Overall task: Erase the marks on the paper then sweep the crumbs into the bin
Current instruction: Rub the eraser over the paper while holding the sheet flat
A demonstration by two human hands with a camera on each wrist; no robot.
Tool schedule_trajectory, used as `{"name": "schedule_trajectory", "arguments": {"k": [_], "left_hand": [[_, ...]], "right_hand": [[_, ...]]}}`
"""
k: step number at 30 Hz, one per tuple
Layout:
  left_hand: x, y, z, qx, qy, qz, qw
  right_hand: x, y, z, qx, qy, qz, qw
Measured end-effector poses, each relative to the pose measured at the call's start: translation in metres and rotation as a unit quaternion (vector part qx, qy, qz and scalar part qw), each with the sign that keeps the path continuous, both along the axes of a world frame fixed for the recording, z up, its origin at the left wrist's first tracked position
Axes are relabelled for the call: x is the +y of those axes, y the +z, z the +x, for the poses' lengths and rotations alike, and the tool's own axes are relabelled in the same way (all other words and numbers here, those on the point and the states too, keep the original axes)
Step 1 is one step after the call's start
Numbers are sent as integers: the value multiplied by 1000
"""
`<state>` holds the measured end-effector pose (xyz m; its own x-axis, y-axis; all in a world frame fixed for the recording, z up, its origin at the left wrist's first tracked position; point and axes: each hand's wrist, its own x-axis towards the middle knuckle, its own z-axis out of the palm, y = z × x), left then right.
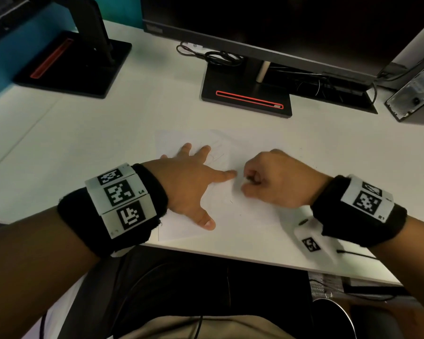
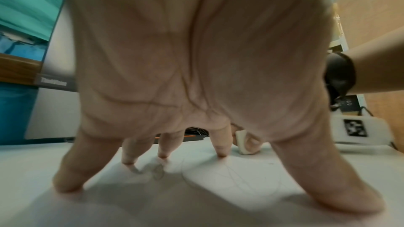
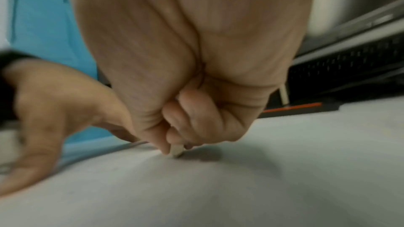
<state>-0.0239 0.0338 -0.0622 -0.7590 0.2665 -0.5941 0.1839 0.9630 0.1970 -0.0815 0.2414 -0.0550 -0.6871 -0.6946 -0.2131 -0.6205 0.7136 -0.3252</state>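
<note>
A white sheet of paper (image 1: 230,216) with faint pencil marks (image 2: 157,172) lies on the white desk near its front edge. My left hand (image 1: 194,182) lies on the sheet with fingers spread and straight, pressing it flat. My right hand (image 1: 267,179) is curled just right of the left forefinger and pinches a small white eraser (image 3: 176,150), whose tip touches the paper. The eraser (image 2: 242,142) also shows in the left wrist view behind my fingers. A few dark crumbs (image 1: 231,201) lie on the sheet between the hands.
A monitor on a black stand (image 1: 247,94) is behind the paper, and a second stand (image 1: 69,67) sits at the far left. Cables (image 1: 216,56) trail under the monitor. A white tagged block (image 1: 311,243) rests by my right wrist. A round dark rim (image 1: 338,311) shows below the desk edge.
</note>
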Motion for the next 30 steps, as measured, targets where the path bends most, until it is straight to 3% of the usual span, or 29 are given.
{"name": "schedule_trajectory", "arguments": {"k": [2, 6, 10, 14, 18, 23, 27, 30], "left_hand": [[0, 0, 0, -1, 1, 0, 1000], [0, -1, -1, 2, -4, 2, 1000], [1, 1, -1, 1, -1, -15, 1000], [1, 1, -1, 12, -5, -21, 1000], [2, 3, -1, 7, -7, -34, 999], [2, 1, -2, 9, -15, -37, 999], [2, 3, -1, 5, -14, -41, 999], [1, 1, -1, 8, -14, -36, 999]], "right_hand": [[-2, 1, -3, 19, -3, 6, 1000], [-12, -1, 16, -28, 74, 5, 997], [-8, 3, -14, 8, -4, 18, 1000], [-18, -2, 11, -26, 80, 24, 996], [-12, 4, -15, 11, 12, 23, 1000], [-23, -1, 12, -39, 85, 23, 995], [-16, 6, -14, 3, 18, 27, 999], [-24, 3, 11, -14, 94, 27, 995]]}}
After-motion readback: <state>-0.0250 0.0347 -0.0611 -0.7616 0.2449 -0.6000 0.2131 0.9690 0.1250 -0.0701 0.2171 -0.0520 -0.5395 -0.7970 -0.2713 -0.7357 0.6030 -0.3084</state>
